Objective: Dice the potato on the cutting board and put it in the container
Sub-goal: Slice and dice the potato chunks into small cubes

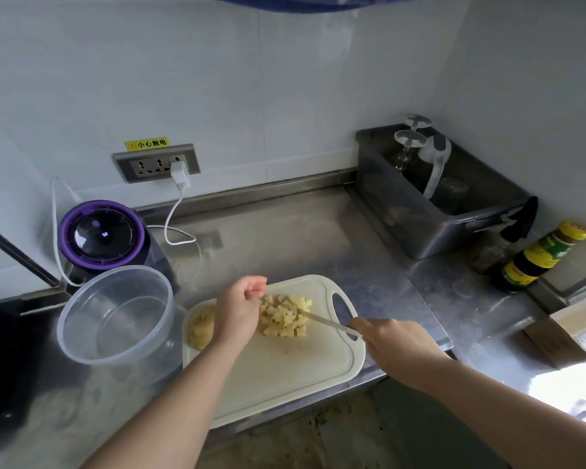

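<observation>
Dice (285, 316): heaped on board (285, 374), under knife (318, 320) blade
Right hand (389, 336): wrapped round knife handle
Left hand (239, 311): loosely curled, gripping nothing, beside dice
Chunk (202, 328): at board's left edge
Container (115, 313): just left of board

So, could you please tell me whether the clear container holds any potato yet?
Empty: the clear container shows only its bare bottom, and the diced potato lies on the cutting board.
</observation>
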Demonstrator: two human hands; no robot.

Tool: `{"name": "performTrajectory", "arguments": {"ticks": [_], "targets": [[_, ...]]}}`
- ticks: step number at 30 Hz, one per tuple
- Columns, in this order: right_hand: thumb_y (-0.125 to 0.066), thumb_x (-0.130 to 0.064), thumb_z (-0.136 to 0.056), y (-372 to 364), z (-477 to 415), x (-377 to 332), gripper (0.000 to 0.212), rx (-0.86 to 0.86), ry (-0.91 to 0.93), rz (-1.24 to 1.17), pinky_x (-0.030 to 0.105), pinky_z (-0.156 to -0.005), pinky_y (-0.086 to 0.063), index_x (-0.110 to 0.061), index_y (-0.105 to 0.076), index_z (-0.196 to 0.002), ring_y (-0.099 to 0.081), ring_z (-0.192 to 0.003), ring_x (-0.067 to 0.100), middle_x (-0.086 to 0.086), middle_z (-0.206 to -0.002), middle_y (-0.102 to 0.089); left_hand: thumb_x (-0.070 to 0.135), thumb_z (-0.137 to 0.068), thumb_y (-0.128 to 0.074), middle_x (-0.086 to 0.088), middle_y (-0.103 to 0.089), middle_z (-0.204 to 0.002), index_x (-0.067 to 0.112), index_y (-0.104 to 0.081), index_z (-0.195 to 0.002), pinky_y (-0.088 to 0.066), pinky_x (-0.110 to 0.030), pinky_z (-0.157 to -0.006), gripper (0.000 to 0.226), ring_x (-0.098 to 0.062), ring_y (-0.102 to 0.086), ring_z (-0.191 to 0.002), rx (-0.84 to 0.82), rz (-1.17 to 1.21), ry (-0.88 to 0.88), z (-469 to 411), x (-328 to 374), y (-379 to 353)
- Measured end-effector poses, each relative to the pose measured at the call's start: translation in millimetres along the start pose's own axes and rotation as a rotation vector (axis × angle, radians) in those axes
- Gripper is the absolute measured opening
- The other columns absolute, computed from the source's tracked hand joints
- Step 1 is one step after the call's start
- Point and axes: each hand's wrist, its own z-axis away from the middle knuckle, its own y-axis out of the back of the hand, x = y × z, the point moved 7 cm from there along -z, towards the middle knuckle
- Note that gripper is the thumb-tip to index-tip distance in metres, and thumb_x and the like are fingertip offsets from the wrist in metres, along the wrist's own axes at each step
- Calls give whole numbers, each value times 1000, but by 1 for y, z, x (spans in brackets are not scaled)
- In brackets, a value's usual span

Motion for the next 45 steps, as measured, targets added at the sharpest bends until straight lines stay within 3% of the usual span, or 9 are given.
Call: {"name": "performTrajectory", "arguments": {"ticks": [6,11,16,19,22,26,31,36,45], "targets": [[-59,-6,-93,5,-3,-10,64,68,151,115,35,-75,-56,-37,-36,-145,-65,-84,26,-8,-125,-60,-2,-92,-35,17,-67,-81,28,-61,-82,-43,-23,-78,41,-8,-60,-82,-488,-240,-34,7,19,-27],[-52,-4,-96,17,1,-14,65,111,189,209,32,-72,-49,-28,-27,-150,-61,-84,26,-2,-123,-59,3,-94,-33,14,-66,-93,29,-60,-93,-41,-20,-74,38,-9,-58,-93,-582,-392,-22,6,8,-47],[-68,-6,-85,31,3,-14,52,186,182,170,27,-49,-31,-25,-55,-132,-44,-56,20,-3,-94,-65,1,-96,-38,3,-65,-114,19,-65,-107,-44,-26,-96,34,-13,-59,-106,-441,-334,-100,-6,18,-32],[-47,-13,-97,23,-4,-4,41,175,90,28,33,-61,-49,-33,-53,-132,-59,-71,23,-7,-102,-65,-5,-94,-39,-3,-67,-115,11,-64,-114,-43,-23,-92,36,-19,-62,-107,-270,-319,-141,-17,24,3],[-41,-19,-101,25,-11,0,42,219,8,-133,34,-76,-55,-39,-48,-138,-65,-93,20,-9,-115,-67,8,-92,-50,4,-59,-131,23,-55,-130,-42,-28,-100,41,-16,-55,-118,-295,-713,-244,-19,24,27],[-39,-18,-104,33,-16,-7,41,240,-21,-185,22,-70,-52,-36,-49,-139,-65,-92,17,-9,-121,-65,45,-81,-61,4,-44,-141,31,-38,-142,-32,-36,-104,66,-21,-41,-129,-456,-1188,-272,-6,7,23],[-39,-19,-104,35,-19,-10,40,243,-36,-221,19,-66,-45,-37,-51,-137,-64,-94,16,-11,-121,-65,48,-76,-67,2,-47,-123,30,-47,-124,-33,-35,-96,55,-21,-47,-117,-269,-1266,-350,8,2,11],[-40,-17,-103,32,-19,-10,40,250,-41,-243,15,-59,-39,-35,-52,-137,-62,-86,13,-10,-116,-66,44,-51,-88,1,-61,-77,22,-68,-77,-44,-35,-69,39,-23,-61,-71,-31,-1165,-423,31,-10,21],[-39,-15,-103,32,-20,-18,41,223,-36,-266,8,-51,-30,-36,-52,-136,-48,-73,6,-10,-119,-65,35,-57,-89,0,-67,-80,23,-75,-77,-43,-38,-72,27,-25,-60,-73,89,-1091,-388,47,-21,24]]}}
